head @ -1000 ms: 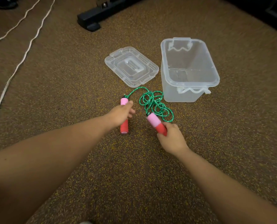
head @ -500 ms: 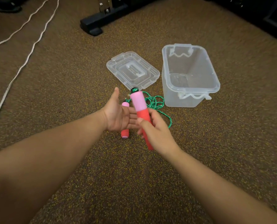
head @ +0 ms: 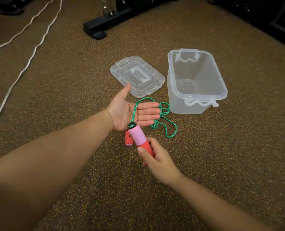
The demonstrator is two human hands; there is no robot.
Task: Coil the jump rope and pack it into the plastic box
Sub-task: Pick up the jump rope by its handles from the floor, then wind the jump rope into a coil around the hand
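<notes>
Head view: right hand grips the pink-and-red foam handle; green braided rope loops over the flat left palm (fingers straight), clear plastic box beyond-right.

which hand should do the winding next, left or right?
Right, probably. The right hand already has a grip on the pink-and-red handle, and the green rope runs from it across the palm of the left hand, which is held flat and open like a former to wrap around.
</notes>
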